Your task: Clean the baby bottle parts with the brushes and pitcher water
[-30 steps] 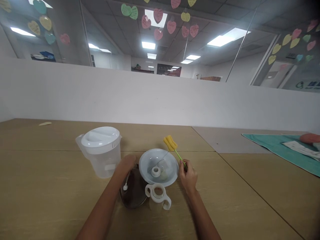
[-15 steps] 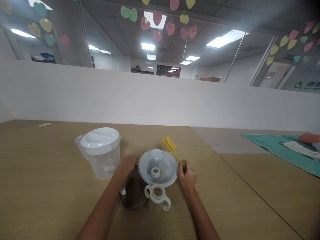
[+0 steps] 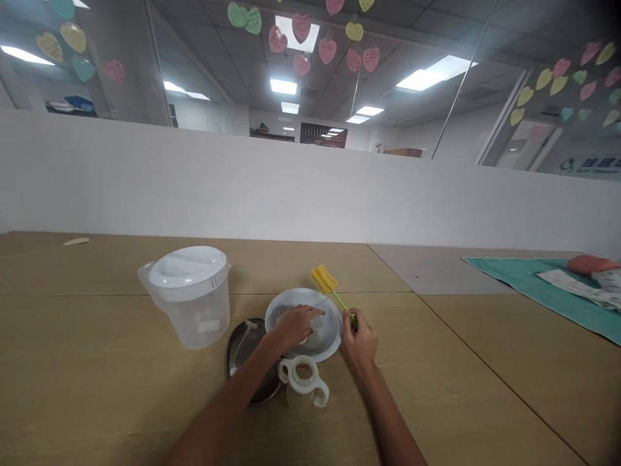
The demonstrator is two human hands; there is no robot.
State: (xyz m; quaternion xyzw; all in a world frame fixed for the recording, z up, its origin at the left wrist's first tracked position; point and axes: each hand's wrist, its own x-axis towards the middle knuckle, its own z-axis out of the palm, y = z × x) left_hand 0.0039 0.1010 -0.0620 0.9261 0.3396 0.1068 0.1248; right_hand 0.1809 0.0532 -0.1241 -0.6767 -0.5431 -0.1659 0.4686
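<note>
My left hand (image 3: 292,325) reaches into the white bowl (image 3: 330,314) and covers the small white ring and pale piece lying in it; its fingers curl down, and what they grip is hidden. My right hand (image 3: 359,340) is closed on the green handle of a yellow sponge brush (image 3: 324,279), whose sponge end points away over the bowl's far rim. A two-handled baby bottle (image 3: 303,383) stands open just in front of the bowl. A dark round tray (image 3: 242,346) lies left of the bottle.
A clear plastic jug with a white lid (image 3: 187,292) stands to the left on the wooden table (image 3: 97,375). A teal cloth (image 3: 533,285) with folded fabric lies at the far right. A white partition wall runs behind the table.
My left hand has moved right from the dark tray's edge into the white bowl, over the small ring. My right hand still holds the brush in about the same place.
</note>
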